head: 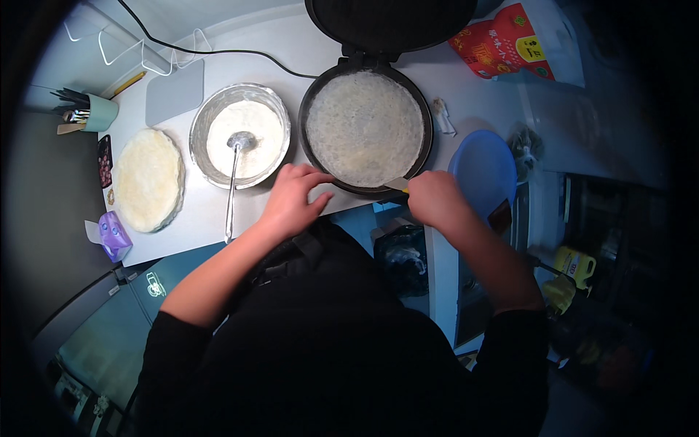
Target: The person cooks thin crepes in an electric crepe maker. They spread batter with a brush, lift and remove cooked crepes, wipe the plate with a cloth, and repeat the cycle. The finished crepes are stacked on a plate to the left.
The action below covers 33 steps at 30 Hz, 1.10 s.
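Observation:
A thin round pancake (366,128) covers the plate of an electric griddle (427,147), whose black lid (393,22) is raised. My right hand (438,199) grips a small scraper (397,184) with some yellow at its handle; its blade is at the pancake's lower right edge. At the griddle's lower left rim is my left hand (297,198), its thumb and forefinger apart with nothing between them. To the left stands a metal bowl (198,136) of white batter (248,117), a ladle (234,191) resting in it. Farther left lies a stack of pale flatbreads (147,180).
A blue plastic basin (483,164) is right of the griddle, below a crumpled tissue (444,116). A red and white food bag (508,43) lies at the back right. A black power cord (235,52) crosses the back. A utensil cup (102,113) and purple tissue pack (114,236) stand left.

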### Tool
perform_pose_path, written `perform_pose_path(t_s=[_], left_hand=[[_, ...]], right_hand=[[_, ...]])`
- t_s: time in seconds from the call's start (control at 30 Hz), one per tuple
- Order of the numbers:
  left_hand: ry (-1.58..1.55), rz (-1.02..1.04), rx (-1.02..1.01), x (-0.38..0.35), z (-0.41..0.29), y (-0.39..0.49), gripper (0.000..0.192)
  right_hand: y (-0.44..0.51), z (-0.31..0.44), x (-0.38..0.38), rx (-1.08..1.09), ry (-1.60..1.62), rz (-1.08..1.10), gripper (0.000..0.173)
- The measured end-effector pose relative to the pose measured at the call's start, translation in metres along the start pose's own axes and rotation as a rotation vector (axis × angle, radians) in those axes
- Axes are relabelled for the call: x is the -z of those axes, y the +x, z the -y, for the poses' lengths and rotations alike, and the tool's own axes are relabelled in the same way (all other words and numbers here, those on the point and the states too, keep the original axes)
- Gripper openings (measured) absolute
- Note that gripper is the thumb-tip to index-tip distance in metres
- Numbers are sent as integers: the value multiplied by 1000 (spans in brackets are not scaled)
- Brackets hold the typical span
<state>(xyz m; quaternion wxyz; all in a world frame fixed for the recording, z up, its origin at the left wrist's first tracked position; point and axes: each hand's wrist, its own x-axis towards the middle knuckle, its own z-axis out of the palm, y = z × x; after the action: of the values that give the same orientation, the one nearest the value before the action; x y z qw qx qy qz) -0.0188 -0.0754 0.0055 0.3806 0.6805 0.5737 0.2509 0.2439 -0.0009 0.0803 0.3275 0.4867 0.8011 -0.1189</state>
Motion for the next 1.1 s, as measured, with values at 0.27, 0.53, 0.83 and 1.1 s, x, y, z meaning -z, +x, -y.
perform_pose_path(t_s=[0.27,0.53,0.83,1.1], left_hand=[[186,251,-71,-63,-21,80,23],[232,315,-51,-81,-7,99,22],[268,287,-138,-119,2,113,20],[457,317,-181,-151,-9,132,19]], right_hand=[[31,-25,35,92,-199,49,13],[30,-3,6,69,-86,-35,14],[-5,-24,-21,-31,13,-113,16],[-12,-29,-35,-61,92,-193,15]])
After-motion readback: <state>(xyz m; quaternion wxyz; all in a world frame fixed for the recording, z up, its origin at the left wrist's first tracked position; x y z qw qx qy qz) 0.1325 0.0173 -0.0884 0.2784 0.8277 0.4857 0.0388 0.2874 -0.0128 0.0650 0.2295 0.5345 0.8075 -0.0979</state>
